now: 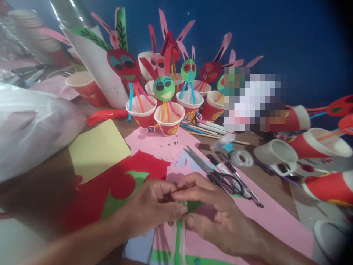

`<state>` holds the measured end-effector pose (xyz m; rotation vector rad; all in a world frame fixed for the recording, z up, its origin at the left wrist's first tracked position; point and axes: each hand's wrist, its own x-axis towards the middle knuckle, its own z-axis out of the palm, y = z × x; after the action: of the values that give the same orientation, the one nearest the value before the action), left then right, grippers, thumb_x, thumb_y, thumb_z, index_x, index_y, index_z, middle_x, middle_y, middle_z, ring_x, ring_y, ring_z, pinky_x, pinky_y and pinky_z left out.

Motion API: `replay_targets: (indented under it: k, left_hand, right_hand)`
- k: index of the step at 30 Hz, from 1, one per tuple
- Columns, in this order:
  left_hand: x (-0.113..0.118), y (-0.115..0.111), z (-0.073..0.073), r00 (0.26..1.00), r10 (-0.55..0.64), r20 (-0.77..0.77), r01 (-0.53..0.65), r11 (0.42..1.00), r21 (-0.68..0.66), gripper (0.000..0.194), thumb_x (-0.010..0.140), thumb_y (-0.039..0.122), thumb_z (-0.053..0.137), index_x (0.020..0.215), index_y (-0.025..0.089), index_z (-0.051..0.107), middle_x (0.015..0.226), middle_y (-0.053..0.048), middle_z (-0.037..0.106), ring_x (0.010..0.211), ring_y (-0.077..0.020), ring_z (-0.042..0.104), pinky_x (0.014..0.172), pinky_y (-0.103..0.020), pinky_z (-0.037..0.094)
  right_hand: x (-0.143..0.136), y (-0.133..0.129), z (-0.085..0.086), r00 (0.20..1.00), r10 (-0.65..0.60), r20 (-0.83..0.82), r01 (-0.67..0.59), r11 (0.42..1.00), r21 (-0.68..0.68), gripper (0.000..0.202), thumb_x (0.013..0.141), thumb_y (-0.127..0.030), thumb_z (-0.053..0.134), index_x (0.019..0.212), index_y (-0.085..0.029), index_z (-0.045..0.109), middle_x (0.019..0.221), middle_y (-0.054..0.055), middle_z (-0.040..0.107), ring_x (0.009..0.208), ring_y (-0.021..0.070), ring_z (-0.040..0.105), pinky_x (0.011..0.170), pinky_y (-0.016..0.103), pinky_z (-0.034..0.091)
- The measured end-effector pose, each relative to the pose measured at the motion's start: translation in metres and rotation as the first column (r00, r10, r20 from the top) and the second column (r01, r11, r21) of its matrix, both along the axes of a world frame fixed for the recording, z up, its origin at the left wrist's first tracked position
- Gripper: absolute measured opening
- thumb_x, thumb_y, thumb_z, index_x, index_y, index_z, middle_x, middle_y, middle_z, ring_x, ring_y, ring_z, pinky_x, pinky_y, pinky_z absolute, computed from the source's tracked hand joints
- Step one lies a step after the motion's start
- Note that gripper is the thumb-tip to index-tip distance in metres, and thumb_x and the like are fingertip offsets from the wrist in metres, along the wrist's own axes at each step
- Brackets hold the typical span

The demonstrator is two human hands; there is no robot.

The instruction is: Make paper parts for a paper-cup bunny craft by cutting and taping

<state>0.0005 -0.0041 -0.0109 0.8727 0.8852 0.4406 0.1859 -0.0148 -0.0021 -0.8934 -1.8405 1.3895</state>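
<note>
Both hands meet low in the middle, over pink paper [248,221]. My left hand [157,204] is closed, its thumb and fingers pinching the top of some thin clear strips [174,243] that hang down beside a green strip [178,235]. My right hand [209,213] touches the left fingertips with its own; its thumb lies just right of the strips, and whatever its curled fingers grip is too small to make out. Black-handled scissors [215,173] lie open just beyond the right hand. Red paper [93,198] and green paper scraps [110,206] lie by the left hand.
Paper cups [169,129] with paper-faced figures stand behind. A white plastic bag [33,125] and yellow paper [99,151] are at left. Pens [239,176], a tape roll [242,158], a white mug [275,152] and tipped cups [328,187] lie at right.
</note>
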Motion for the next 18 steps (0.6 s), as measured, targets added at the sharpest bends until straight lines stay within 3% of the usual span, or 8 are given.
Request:
replay_targets:
  k: [5, 11, 15, 18]
  left_hand:
    - [0.0028, -0.0043, -0.0033, 0.998, 0.048, -0.029, -0.048, 0.999, -0.003, 0.024, 0.072, 0.032, 0.066, 0.062, 0.014, 0.053, 0.05, 0.004, 0.049, 0.045, -0.0061, 0.043, 0.044, -0.018, 0.031]
    - [0.0024, -0.0022, -0.006, 0.998, 0.055, -0.023, -0.054, 0.997, 0.053, 0.022, 0.073, 0.032, 0.065, 0.067, 0.014, 0.056, 0.054, 0.005, 0.046, 0.048, -0.0055, 0.04, 0.045, -0.018, 0.029]
    - [0.0028, 0.0013, -0.0037, 0.997, 0.07, -0.037, -0.068, 0.996, 0.064, 0.024, 0.069, 0.034, 0.067, 0.065, 0.014, 0.055, 0.055, 0.003, 0.05, 0.048, -0.0073, 0.044, 0.047, -0.02, 0.032]
    - [0.0022, 0.0014, -0.004, 0.997, 0.046, -0.069, -0.041, 0.997, 0.071, 0.024, 0.07, 0.034, 0.065, 0.066, 0.013, 0.054, 0.055, 0.003, 0.047, 0.048, -0.0072, 0.041, 0.046, -0.02, 0.029]
  right_hand:
    - [-0.0031, -0.0012, -0.0048, 0.999, -0.038, 0.019, 0.035, 0.991, 0.129, 0.042, 0.075, -0.002, 0.06, 0.112, -0.024, 0.06, 0.105, 0.004, 0.053, 0.098, 0.0154, 0.054, 0.085, 0.029, 0.045]
    - [-0.0039, -0.0015, -0.0105, 0.998, -0.052, -0.027, 0.051, 0.998, -0.028, 0.035, 0.077, -0.005, 0.061, 0.106, -0.024, 0.063, 0.107, 0.003, 0.052, 0.101, 0.0154, 0.054, 0.088, 0.027, 0.044]
    - [-0.0047, -0.0024, -0.0088, 0.993, -0.116, -0.014, 0.113, 0.984, -0.138, 0.051, 0.078, -0.01, 0.063, 0.122, -0.033, 0.052, 0.111, 0.0, 0.054, 0.101, 0.015, 0.053, 0.088, 0.027, 0.044]
    - [-0.005, -0.0017, -0.0075, 0.995, -0.104, 0.007, 0.104, 0.988, -0.114, 0.046, 0.076, -0.008, 0.063, 0.115, -0.03, 0.057, 0.109, 0.001, 0.056, 0.098, 0.0155, 0.054, 0.086, 0.027, 0.045]
